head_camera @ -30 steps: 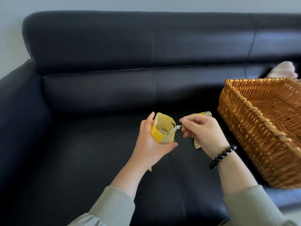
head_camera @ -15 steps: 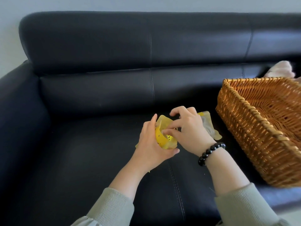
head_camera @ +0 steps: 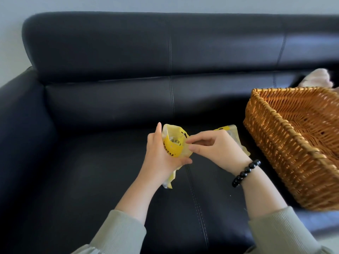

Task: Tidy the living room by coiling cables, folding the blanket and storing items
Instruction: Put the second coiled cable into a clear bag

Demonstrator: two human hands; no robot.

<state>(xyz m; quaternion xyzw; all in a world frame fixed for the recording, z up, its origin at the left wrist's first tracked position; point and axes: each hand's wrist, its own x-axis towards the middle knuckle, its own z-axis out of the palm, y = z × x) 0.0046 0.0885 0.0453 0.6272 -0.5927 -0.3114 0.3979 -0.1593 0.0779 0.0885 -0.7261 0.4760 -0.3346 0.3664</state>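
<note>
Two hands meet over the middle of the sofa [head_camera: 91, 171] seat, just above its centre seam. The left hand [head_camera: 161, 160] wraps the pouch [head_camera: 172, 146] from behind and below, with its fingers curled round the body and one finger upright along the back edge. The right hand [head_camera: 216, 149], a bracelet [head_camera: 245, 173] at its wrist, pinches the pouch's front lip between thumb and fingertips.

The pouch is thin yellow-and-clear film, gaping at the top. Something pale shows inside, too dim to name. I judge it very light, soft, crinkly and a little slick. It will likely buckle if squeezed, so the lip is best taken at its two sides and pressed flat, with the body cradled from below.

A second pouch [head_camera: 233, 132] lies on the seat just behind the right hand. Farther right, the basket [head_camera: 284, 153] sits at the seat's right end. A pale fluffy thing [head_camera: 317, 79] lies beyond it against the backrest.
</note>
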